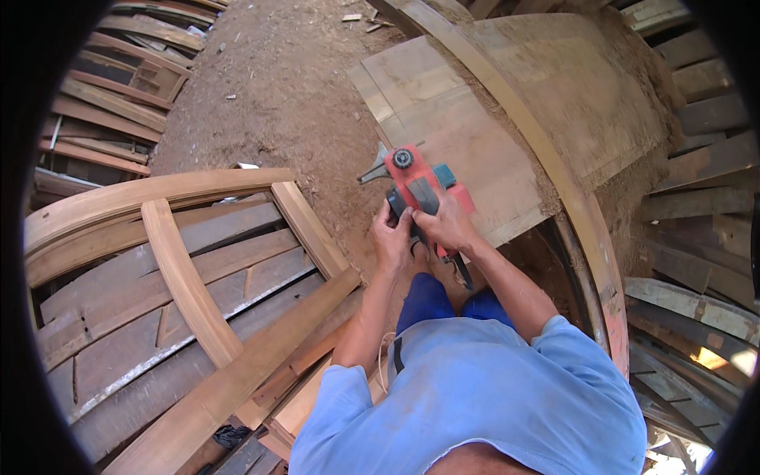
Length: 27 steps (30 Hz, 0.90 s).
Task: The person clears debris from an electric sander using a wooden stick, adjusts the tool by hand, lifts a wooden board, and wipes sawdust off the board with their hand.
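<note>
A red and black electric planer (416, 180) is held up in front of me. It has a round black knob on top, a grey metal piece sticking out at its left and a teal part on its right. My right hand (446, 226) is closed around its handle. Against its near left side, my left hand (390, 240) has its fingers curled and pinched at a dark part. What lies under those left fingertips is partly hidden.
To my left, a wooden frame with curved rails (194, 184) lies over stacked boards. A plywood sheet (467, 142) is ahead, with a long curved beam (518, 103) across it. Planks (708, 162) are piled at right, more wood (119, 103) at far left.
</note>
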{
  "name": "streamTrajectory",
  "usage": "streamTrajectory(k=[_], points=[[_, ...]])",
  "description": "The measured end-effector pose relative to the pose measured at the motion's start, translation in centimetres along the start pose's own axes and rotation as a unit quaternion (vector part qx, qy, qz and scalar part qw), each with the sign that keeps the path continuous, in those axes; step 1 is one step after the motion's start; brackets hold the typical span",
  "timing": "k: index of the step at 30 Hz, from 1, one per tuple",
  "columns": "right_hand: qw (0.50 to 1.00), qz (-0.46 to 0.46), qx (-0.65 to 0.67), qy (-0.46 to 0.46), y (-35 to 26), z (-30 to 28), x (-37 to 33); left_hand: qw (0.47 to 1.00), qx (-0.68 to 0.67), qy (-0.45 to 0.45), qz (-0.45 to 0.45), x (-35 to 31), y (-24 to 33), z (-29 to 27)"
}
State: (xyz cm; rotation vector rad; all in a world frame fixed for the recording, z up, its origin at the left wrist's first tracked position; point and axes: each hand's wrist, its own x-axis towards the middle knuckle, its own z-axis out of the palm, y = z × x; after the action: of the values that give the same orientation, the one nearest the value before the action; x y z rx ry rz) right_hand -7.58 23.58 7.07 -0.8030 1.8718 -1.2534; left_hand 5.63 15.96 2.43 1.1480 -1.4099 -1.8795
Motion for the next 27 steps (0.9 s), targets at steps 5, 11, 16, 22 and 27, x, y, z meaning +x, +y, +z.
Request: streamTrajectory(k=[5, 11, 16, 22, 27], points=[[0.999, -0.032, -0.003, 0.004, -0.7, 0.9, 8.1, 0.999, 0.026, -0.006, 0.032, 7.7, 2.2, -0.9], [1.000, -0.019, 0.002, -0.015, -6.7, 1.9, 16.5, 0.993, 0.095, 0.023, 0.060, 18.0, 4.0, -3.9], [1.000, -0.009, 0.009, -0.013, -5.7, 1.6, 15.5, 0.996, 0.037, 0.015, 0.075, 17.3, 3.5, -3.4], [1.000, -0.025, -0.005, -0.008, -0.7, 0.3, 6.1, 0.990, 0.128, 0.014, 0.049, 6.3, 1.0, -1.1], [0.997, 0.061, 0.035, -0.044, 1.1, -1.6, -6.7, 0.995, 0.098, 0.014, 0.032, -5.6, -2.9, 1.2]])
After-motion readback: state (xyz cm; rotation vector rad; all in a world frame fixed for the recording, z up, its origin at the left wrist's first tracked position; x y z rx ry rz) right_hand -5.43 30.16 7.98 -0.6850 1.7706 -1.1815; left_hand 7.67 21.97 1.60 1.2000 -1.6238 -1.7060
